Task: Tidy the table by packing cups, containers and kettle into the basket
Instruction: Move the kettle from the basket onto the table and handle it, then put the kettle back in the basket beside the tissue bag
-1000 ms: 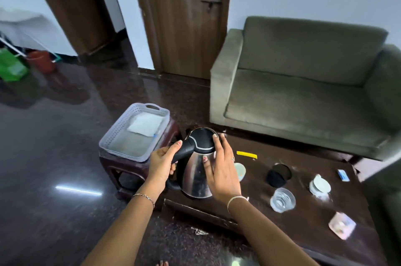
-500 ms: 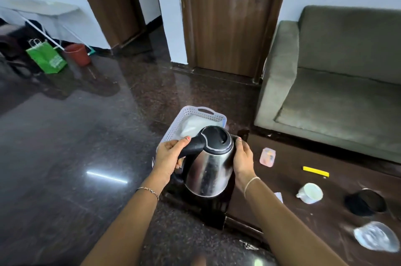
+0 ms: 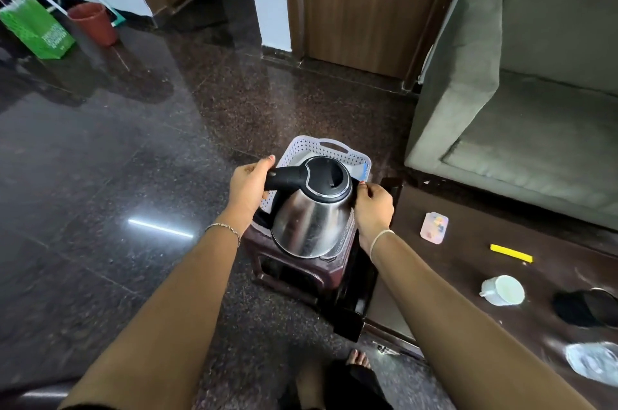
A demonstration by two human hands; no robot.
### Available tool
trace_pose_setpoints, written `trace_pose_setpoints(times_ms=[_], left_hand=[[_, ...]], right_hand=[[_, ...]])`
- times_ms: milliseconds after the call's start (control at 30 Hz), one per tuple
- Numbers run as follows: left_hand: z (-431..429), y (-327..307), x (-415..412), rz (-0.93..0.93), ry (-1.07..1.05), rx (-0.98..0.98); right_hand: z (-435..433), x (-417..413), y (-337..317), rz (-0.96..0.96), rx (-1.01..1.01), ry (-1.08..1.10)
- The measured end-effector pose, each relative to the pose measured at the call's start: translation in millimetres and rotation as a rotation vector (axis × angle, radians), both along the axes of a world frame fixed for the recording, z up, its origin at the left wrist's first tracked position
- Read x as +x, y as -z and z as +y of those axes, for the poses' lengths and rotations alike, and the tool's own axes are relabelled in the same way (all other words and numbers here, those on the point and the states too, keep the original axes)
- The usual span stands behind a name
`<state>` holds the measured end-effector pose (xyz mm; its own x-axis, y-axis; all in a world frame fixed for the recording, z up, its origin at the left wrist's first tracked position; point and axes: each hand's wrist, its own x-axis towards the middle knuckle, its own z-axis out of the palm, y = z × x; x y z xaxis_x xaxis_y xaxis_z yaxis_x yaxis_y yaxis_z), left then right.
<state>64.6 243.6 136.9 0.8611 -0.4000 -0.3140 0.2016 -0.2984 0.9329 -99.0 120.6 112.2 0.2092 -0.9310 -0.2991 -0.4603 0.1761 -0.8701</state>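
1. Far left, I see a green paper bag [image 3: 35, 28] standing on the dark polished floor [image 3: 100, 148], with a reddish-brown bucket [image 3: 94, 23] just to its right.
2. My left hand [image 3: 249, 190] is wrapped around the black handle of the kettle [image 3: 312, 209], fingers curled tight on the grip and the thumb lying along the top.
3. The kettle is a steel body with a black lid. I hold it over the near part of the white perforated basket [image 3: 329, 150]. It looks tilted a little, its base toward me; I cannot tell whether the base touches the basket.
4. The basket sits on a small dark wooden stool [image 3: 301, 270], which stands just left of the low dark table [image 3: 468, 275]. The basket's far handle shows beyond the kettle lid, and something white lies inside at the far end.
5. My right hand [image 3: 373, 209] presses against the right side of the kettle body, fingers bent around the upper edge near the lid, steadying it.
6. On the table to the right lie a small pink container [image 3: 434, 228], then a yellow strip [image 3: 511, 253], then a white cup [image 3: 503, 290] lying on its side.
7. Nearer the right edge sit a black cup [image 3: 585, 307] on its side and a clear glass container [image 3: 593, 362], blurred at the frame's border.
8. A grey-green sofa [image 3: 501, 91] fills the far right, behind the table.
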Motion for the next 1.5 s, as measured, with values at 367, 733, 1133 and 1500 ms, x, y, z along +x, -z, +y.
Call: trace_pose_setpoints(times_ms=[367,733,1133,1500], left_hand=[[-37.2,67.7,38.2,0.168,-0.047,0.050],[-39.7,120.8,58.8,0.264,-0.125,0.057],[-45.7,95.3,64.8,0.164,0.107,0.334],[-101.1,39.4,41.8,-0.215,0.339,0.543]], right_hand=[[-6.2,30.5,45.7,0.056,0.030,0.166],[3.0,43.7,88.6,0.078,0.056,0.199],[-5.2,46.1,88.2,0.063,0.112,0.104],[-57.1,20.5,63.3,0.066,0.192,-0.127]])
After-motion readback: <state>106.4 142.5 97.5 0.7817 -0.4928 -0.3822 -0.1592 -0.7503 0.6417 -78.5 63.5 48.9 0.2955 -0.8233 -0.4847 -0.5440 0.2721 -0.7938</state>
